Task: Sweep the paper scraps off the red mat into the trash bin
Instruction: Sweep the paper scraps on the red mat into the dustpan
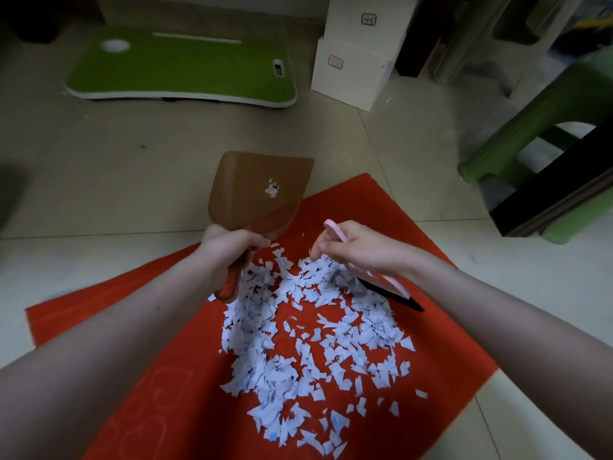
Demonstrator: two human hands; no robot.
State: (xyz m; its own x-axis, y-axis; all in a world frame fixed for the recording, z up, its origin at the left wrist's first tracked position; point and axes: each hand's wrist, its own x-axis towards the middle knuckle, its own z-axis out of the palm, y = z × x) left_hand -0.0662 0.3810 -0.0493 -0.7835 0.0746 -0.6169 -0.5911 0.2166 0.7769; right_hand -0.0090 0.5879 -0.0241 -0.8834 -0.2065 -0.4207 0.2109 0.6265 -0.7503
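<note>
Our left grip [232,247] is curled round the handle of the brown dustpan [262,190], which carries a few scraps. Our right grip [355,247] clasps the pink brush [386,283], its dark bristles at the edge of the paper scraps [308,343]. These lie strewn across the red mat [159,327] on the tiled floor [99,180].

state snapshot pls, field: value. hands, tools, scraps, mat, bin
left hand: grips the dustpan's handle
dustpan: brown, pan end pointing away from the person, over the mat's far edge; a few scraps in it
right hand: holds the pink brush, black bristles at the pile's right edge
paper scraps: nearly all loose on the red mat, between the arms
trash bin: not in view
background: green lap desk, white boxes, green stool
</note>
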